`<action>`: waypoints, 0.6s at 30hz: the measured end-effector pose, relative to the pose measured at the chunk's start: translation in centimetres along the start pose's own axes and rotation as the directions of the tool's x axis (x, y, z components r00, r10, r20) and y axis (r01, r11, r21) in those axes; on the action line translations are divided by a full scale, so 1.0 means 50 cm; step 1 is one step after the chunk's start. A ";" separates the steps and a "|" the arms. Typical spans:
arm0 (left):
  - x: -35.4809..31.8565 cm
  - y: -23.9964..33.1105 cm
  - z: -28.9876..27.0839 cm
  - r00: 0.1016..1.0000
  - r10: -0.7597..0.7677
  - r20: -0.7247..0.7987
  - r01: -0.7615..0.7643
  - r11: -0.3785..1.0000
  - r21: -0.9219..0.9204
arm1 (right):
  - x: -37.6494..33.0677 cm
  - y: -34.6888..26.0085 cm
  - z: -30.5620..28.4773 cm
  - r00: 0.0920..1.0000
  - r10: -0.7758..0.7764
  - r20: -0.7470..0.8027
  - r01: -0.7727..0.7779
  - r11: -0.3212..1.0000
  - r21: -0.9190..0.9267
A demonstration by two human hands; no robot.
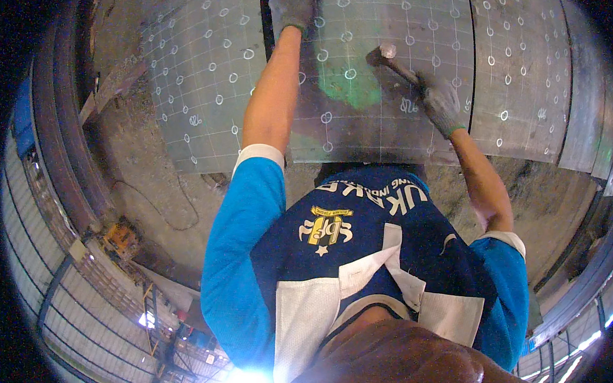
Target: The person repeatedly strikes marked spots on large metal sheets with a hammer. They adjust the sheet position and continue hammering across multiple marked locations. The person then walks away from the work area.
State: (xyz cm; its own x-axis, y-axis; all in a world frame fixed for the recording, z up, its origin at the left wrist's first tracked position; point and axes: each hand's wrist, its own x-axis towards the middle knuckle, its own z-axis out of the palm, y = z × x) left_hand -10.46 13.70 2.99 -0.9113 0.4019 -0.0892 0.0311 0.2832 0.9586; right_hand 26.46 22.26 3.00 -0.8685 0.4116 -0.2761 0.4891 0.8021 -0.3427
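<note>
My right hand [442,102], in a grey work glove, is wrapped round the handle [404,72] of a hammer. The hammer's head, with a shiny round face [387,51], is over a flat grey metal plate [362,136]. That plate bears a chalk grid, small chalk circles and a green paint smear [350,92]. Far forward, my left hand [291,8], also gloved, is at the plate's left edge, beside a dark gap. Its fingers run to the picture's upper edge and are mostly hidden, so whatever they hold cannot be made out.
Another chalk-marked plate [195,86] lies to the left, and a similar one [520,77] to the right. Long dark steel beams [58,135] run along the left. A cable [177,226] and an orange-yellow machine [120,237] are on the dusty floor.
</note>
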 end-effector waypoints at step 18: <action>0.022 -0.104 0.022 0.940 0.337 0.044 -0.335 0.897 0.290 | 0.392 -0.117 -0.197 0.965 -0.223 -0.138 0.215 0.974 -0.070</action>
State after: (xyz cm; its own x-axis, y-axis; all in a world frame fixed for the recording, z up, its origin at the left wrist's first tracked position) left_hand -11.19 13.64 -2.40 -0.8285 0.5118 0.2271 0.4520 0.3719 0.8108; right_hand 5.77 29.91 8.44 -0.9583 0.2781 -0.0662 0.2840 0.9001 -0.3305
